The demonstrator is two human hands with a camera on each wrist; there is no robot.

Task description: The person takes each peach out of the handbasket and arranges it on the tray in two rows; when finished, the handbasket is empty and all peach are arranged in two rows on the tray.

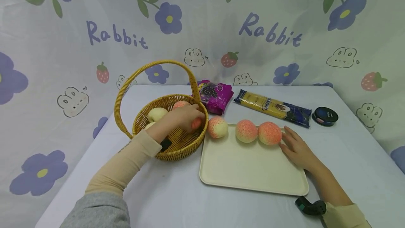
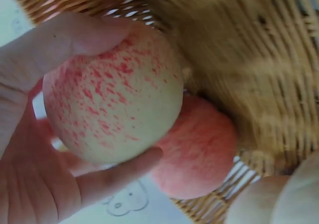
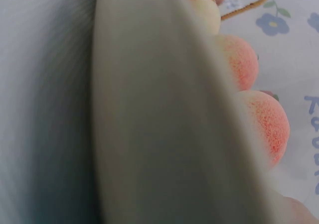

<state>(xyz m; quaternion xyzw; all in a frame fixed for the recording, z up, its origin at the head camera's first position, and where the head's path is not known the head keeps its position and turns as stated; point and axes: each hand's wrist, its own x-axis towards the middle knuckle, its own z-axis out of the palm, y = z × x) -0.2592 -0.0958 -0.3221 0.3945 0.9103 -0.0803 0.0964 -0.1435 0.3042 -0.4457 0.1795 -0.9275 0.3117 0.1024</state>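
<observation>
My left hand [image 1: 186,115] reaches into the wicker basket [image 1: 180,156]. It holds a speckled pink-and-cream peach [image 2: 114,94] between thumb and fingers. Behind that peach, a redder peach [image 2: 199,149] lies against the weave, and pale yellow fruits [image 1: 157,114] sit further left in the basket. On the cream tray [image 1: 250,168], three peaches stand in a row along the back edge: a paler one [image 1: 218,127] at the left, a pink one [image 1: 246,131] and a redder one [image 1: 270,133]. At the tray's right rim rests my right hand [image 1: 297,150], fingers extended beside the redder peach; whether they touch it is unclear.
Behind the tray lie a purple packet [image 1: 216,96] and a long blue-and-yellow packet [image 1: 273,106]. A round dark tin [image 1: 325,116] stands at the right. The basket's tall handle [image 1: 164,62] arches above it. A patterned curtain [image 1: 202,27] hangs behind the white table [image 1: 171,200].
</observation>
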